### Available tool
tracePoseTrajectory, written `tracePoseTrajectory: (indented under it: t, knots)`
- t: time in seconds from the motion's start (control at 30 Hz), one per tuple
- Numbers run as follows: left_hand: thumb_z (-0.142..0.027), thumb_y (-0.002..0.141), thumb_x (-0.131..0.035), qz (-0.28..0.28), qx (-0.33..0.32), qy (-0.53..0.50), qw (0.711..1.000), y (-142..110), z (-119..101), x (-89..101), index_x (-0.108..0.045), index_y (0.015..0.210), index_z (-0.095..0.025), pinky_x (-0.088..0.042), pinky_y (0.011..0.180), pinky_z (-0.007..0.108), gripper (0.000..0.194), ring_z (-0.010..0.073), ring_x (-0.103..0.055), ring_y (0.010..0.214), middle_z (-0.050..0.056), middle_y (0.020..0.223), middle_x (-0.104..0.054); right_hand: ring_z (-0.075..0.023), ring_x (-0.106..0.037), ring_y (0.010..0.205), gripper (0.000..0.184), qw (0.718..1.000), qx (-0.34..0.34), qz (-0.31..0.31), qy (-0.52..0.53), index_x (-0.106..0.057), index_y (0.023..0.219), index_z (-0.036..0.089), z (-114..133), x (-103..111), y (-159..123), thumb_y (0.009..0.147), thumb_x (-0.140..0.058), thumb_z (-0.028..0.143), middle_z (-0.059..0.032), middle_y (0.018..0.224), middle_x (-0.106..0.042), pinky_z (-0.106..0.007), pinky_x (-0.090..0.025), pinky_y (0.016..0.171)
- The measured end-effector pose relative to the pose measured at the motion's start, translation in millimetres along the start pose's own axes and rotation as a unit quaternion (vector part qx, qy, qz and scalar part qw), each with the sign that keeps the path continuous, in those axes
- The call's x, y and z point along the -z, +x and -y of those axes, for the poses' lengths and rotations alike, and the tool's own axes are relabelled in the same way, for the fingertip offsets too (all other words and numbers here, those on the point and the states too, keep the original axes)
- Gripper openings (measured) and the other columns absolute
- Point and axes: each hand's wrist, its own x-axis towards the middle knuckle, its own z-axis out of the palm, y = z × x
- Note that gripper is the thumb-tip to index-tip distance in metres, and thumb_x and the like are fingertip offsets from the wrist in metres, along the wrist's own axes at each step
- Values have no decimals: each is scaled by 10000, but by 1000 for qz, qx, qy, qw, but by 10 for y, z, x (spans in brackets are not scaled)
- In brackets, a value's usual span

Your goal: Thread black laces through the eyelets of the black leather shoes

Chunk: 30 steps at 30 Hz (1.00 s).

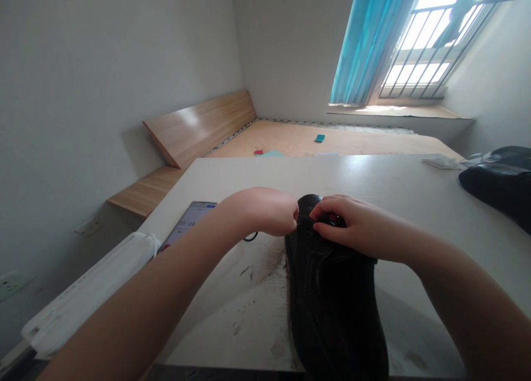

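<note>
A black shoe [332, 309] rests on the white table with its toe pointing away from me and its opening towards me. My left hand [276, 212] is closed at the shoe's left side, by the eyelets. A black shoelace [251, 238] loops out below that wrist, and a thin bit of it shows between the fist and the shoe; the fingertips are hidden. Across the upper, my right hand [344, 220] grips the shoe near its eyelets, thumb and fingers curled around the lacing area.
A phone [186, 223] showing a timer lies left of my left forearm, beside a white padded item [95, 287]. Another black shoe [498, 182] sits at the table's right edge near clear plastic [442, 161]. Beyond the white table [257, 173] is a bed board [290, 135].
</note>
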Motion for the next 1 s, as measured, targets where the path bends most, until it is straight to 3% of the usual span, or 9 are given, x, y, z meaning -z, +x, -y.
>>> tracePoseTrajectory:
  t: [0.3,0.77,1.0]
  knots:
    - [-254,769,-450,5,-19,-2,1000,24,6,13,-666,896,-225,-382,596,300,252,200,-585,738,41,918,-713,-214,-583,930,263,1000,2,4,5,-677,981,237,-4,-6,-4,843,-532,408,-35,1011,-659,-335,-432,791]
    - [-262,762,-461,12,-14,-1,1000,46,7,0,-656,851,-219,-366,577,301,218,196,-570,692,44,861,-700,-213,-604,905,260,1000,8,-8,2,-695,971,248,-9,-1,-2,849,-535,413,-32,994,-676,-327,-448,773]
    - [-409,825,-472,-70,-12,6,997,93,69,-58,-665,837,-183,-344,562,297,297,185,-553,653,73,799,-692,-221,-607,1028,307,998,56,-6,35,-716,1067,234,-56,-15,32,871,-485,285,-51,1123,-681,-336,-453,898]
